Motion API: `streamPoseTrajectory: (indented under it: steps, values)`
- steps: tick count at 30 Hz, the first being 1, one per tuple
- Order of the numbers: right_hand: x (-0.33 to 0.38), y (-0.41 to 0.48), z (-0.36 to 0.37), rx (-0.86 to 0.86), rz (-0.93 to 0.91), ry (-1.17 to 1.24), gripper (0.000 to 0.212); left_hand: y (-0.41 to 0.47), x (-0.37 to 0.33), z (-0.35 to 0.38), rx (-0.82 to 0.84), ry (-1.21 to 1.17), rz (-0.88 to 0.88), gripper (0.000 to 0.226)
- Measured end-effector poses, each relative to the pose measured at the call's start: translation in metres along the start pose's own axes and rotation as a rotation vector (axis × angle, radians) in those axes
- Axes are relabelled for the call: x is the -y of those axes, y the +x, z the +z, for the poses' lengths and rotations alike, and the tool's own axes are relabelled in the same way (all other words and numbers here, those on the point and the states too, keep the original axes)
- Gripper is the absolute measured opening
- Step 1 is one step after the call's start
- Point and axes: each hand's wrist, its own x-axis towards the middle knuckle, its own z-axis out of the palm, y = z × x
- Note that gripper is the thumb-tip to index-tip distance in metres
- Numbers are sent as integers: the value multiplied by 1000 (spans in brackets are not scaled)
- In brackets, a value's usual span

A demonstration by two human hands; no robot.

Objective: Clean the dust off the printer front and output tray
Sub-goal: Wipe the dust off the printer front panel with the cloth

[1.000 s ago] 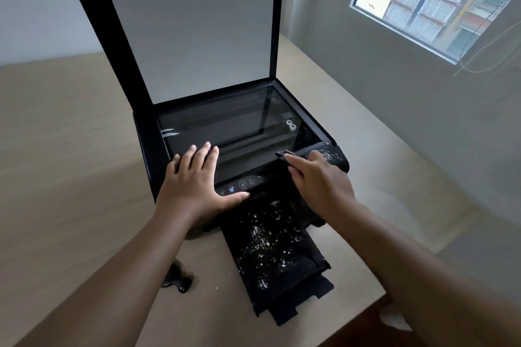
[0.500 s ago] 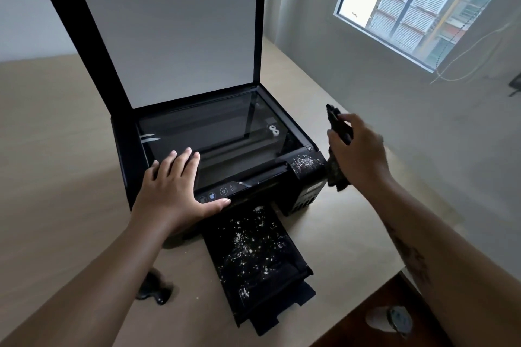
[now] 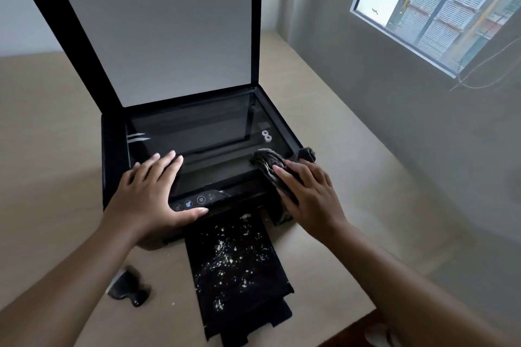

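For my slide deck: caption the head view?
Right hand wipes printer corner with dark cloth; left hand steadies it; output tray dusty.

Printer (image 3: 112,149) sitting on table (image 3: 42,135), lid (image 3: 155,36) standing raised behind the glass (image 3: 191,132). Output tray (image 3: 239,262) projecting from the printer front toward the table's near edge, dust (image 3: 231,256) lying on it. Left hand (image 3: 149,194) lying flat on the printer's front left corner, thumb beside the buttons (image 3: 194,201). Right hand (image 3: 307,194) pressing cloth (image 3: 270,166) on the front right corner. Small object (image 3: 127,287) lying on table left of tray. Window (image 3: 439,3) sitting in wall to the right.
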Motion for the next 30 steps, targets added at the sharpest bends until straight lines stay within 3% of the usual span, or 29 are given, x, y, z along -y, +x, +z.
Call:
streamPoseTrajectory:
  steps: [5,11,15,19,22,25,27,30]
  values:
    - [2,15,6,-1,145,44,49,0,-1,1,20,10,-8,120]
    - [-39,11,-10,-21,-186,57,48,2,-2,-2,73,51,-34,124]
    - [-10,13,-2,-63,79,112,39,5,-14,-2,90,-37,-93,125]
    - [-13,18,4,-114,34,161,27,7,-30,2,14,-27,-156,124]
    - [-26,29,-7,-274,146,367,21,7,-31,1,-15,-31,-166,123]
    - [-36,29,-25,-441,288,434,33,7,-32,0,-25,-27,-170,122]
    - [-39,14,-31,-472,278,400,38,7,-32,0,-24,-16,-173,121]
    - [-25,-18,-13,-306,122,264,51,7,-31,0,-31,-16,-175,121]
